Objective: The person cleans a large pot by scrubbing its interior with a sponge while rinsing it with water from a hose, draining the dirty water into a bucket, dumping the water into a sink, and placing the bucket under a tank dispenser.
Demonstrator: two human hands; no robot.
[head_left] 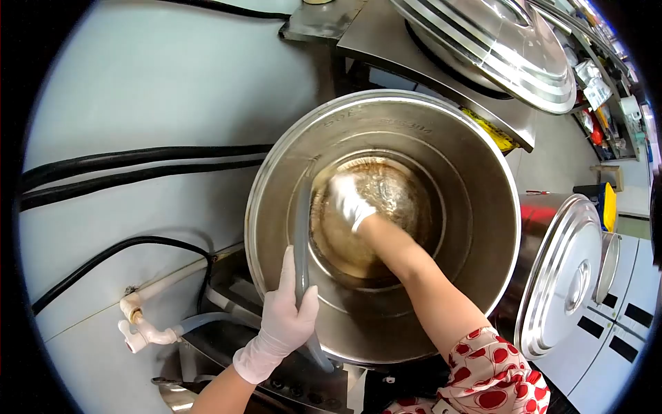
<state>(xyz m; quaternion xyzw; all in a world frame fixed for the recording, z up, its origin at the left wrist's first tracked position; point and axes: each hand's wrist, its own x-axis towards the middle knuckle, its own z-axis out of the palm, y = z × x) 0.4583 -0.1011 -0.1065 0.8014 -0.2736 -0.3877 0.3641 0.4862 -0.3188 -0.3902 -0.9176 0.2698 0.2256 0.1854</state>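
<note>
Gloved in white, both hands are seen at a deep metal pot (476, 228), where the right hand (350, 196) is blurred low inside; whether anything is grasped by it cannot be told. By the left hand (284, 321), at the near rim, a translucent hose (301, 231) is held between thumb and fingers, its upper end hard to make out within the pot and its lower run partly hidden behind the glove. The brownish, glinting bottom is partly covered by the right forearm, and faint lettering is borne by the smooth, round wall. Left of the left hand, a white plastic tap (148, 336) is fixed to a pale wall (165, 76) crossed by black hoses (138, 157). Beyond the right hand, a stepped, shiny lid (510, 52) is cut off above a metal bench (379, 34); right of that forearm, another lidded pot (569, 276) is seen.
</note>
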